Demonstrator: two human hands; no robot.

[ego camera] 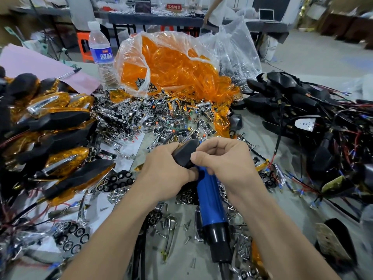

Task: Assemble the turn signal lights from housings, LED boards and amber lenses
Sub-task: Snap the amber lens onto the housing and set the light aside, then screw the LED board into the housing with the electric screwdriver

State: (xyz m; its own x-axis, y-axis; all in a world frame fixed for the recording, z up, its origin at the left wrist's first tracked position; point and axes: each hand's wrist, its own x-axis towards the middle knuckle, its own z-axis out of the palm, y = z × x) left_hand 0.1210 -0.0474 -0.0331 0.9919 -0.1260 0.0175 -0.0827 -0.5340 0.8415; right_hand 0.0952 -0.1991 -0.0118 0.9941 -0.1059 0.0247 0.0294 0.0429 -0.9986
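A black turn signal housing (184, 153) is held at the centre of the table. My left hand (164, 170) grips it from the left, fingers curled round its underside. My right hand (224, 156) curls over its right end, thumb pressed on the black shell. A blue electric screwdriver (211, 201) with a black collar lies just below both hands, its upper end hidden under my fingers. Amber lenses (175, 65) fill a clear plastic bag behind. Chrome reflectors and small LED boards (141, 118) lie scattered between.
Finished amber and black lights (52, 126) are stacked on the left. Black housings with wires (298, 110) pile up on the right. A water bottle (101, 53) stands at the back left. Loose screws (187, 229) lie near the table's front. A person stands far behind.
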